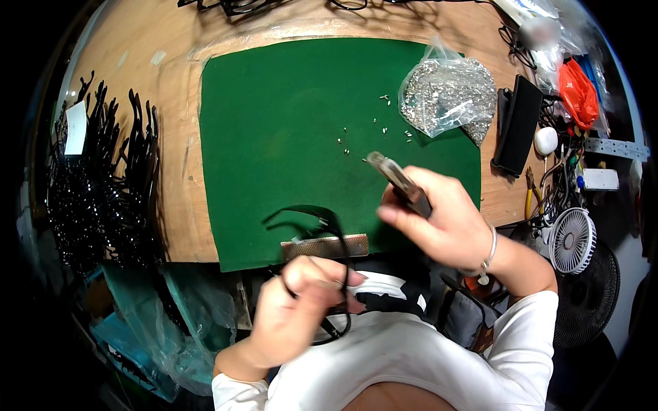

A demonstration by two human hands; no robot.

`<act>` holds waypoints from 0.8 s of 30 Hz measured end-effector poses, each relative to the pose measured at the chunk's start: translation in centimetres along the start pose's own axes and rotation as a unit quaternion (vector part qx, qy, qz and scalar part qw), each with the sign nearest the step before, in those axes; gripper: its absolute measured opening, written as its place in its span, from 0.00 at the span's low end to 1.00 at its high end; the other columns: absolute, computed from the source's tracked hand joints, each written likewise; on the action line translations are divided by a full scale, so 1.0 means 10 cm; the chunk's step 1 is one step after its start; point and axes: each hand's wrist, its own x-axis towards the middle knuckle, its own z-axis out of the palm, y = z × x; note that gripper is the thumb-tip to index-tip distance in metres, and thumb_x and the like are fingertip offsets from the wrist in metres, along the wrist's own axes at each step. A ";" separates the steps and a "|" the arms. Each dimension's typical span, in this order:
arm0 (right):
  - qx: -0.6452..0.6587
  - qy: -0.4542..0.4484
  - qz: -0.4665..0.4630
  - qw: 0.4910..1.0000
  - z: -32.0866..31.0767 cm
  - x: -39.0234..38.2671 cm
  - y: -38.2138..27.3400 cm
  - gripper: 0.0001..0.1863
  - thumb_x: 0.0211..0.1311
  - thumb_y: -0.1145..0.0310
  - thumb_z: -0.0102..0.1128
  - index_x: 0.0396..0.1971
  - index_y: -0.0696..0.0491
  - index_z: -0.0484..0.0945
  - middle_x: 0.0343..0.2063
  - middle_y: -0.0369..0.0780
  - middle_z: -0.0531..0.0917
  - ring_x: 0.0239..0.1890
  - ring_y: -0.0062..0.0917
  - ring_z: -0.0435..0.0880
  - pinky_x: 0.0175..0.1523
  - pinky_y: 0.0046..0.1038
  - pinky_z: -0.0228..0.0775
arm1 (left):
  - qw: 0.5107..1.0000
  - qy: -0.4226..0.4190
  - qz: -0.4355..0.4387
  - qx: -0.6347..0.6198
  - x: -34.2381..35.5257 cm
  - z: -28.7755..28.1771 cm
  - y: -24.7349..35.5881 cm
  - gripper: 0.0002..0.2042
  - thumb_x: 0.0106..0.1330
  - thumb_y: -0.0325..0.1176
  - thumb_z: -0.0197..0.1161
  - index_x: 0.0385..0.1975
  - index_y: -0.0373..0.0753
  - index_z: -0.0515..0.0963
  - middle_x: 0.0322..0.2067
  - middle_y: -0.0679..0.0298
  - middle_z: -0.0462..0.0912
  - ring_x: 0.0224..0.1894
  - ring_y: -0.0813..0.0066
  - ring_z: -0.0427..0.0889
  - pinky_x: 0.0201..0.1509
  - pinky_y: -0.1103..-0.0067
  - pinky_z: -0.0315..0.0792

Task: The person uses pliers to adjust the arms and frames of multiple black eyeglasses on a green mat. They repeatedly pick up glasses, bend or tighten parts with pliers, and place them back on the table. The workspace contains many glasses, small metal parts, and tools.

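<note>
In my left hand (291,318) is a black eyeglass frame (334,218), held low at the near edge of the green mat (288,137). Its fingers are closed round the frame, and one temple sticks out away from me over the mat. My right hand (447,218) is closed on a pliers-like hand tool (397,177), whose pale metal end points up and left above the mat. The tool and the frame are apart. Just beyond the left hand, a brown textured block (356,244) lies at the table's near edge, partly hidden by the frame.
Small silvery pieces (384,130) lie scattered on the mat near a clear bag of many more (445,96). Piled black frames (103,185) fill the left side. At right are a black case (519,127), yellow-handled pliers (529,195) and a white fan (572,240).
</note>
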 end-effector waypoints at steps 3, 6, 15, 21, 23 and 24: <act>0.202 0.024 -0.019 0.979 0.21 -0.12 -0.05 0.08 0.53 0.70 0.55 0.25 0.58 0.70 0.18 0.36 0.73 0.23 0.17 0.74 0.27 0.20 0.65 | 0.991 0.052 0.053 0.113 0.08 0.23 -0.17 0.24 0.57 0.15 0.48 0.52 0.31 0.49 0.40 0.52 0.71 0.34 0.76 0.76 0.39 0.83 0.71; 0.294 0.028 -0.008 0.955 0.33 -0.13 -0.01 0.07 0.56 0.71 0.53 0.28 0.58 0.68 0.20 0.33 0.73 0.24 0.10 0.70 0.28 0.15 0.63 | 0.982 0.036 0.076 0.170 0.12 0.26 -0.19 0.25 0.57 0.14 0.44 0.55 0.34 0.48 0.44 0.51 0.67 0.41 0.72 0.74 0.43 0.79 0.72; 0.467 -0.054 0.153 0.869 0.24 -0.07 -0.05 0.10 0.55 0.66 0.56 0.26 0.55 0.68 0.20 0.31 0.72 0.21 0.10 0.67 0.26 0.14 0.60 | 0.981 0.039 0.068 0.179 0.15 0.29 -0.24 0.27 0.56 0.14 0.48 0.55 0.32 0.48 0.41 0.52 0.70 0.34 0.76 0.77 0.39 0.84 0.71; 0.476 -0.113 0.190 0.851 0.08 -0.07 -0.16 0.10 0.56 0.66 0.55 0.28 0.56 0.67 0.19 0.32 0.72 0.19 0.11 0.69 0.24 0.14 0.60 | 0.998 -0.022 -0.032 0.053 0.18 0.23 0.01 0.27 0.53 0.12 0.48 0.54 0.33 0.52 0.39 0.50 0.70 0.36 0.72 0.76 0.37 0.80 0.75; 0.502 -0.119 0.204 0.832 0.07 -0.09 -0.19 0.09 0.56 0.66 0.55 0.28 0.55 0.67 0.19 0.32 0.72 0.18 0.11 0.69 0.23 0.14 0.60 | 0.998 -0.024 -0.058 -0.022 0.17 0.23 0.05 0.27 0.51 0.12 0.49 0.53 0.33 0.53 0.38 0.49 0.71 0.36 0.70 0.76 0.35 0.78 0.76; 0.515 -0.123 0.211 0.822 0.08 -0.09 -0.20 0.09 0.56 0.66 0.55 0.28 0.55 0.67 0.19 0.32 0.72 0.17 0.11 0.68 0.23 0.14 0.60 | 0.997 -0.018 -0.065 -0.038 0.16 0.24 0.07 0.27 0.51 0.12 0.49 0.53 0.33 0.53 0.38 0.49 0.71 0.37 0.70 0.76 0.35 0.78 0.76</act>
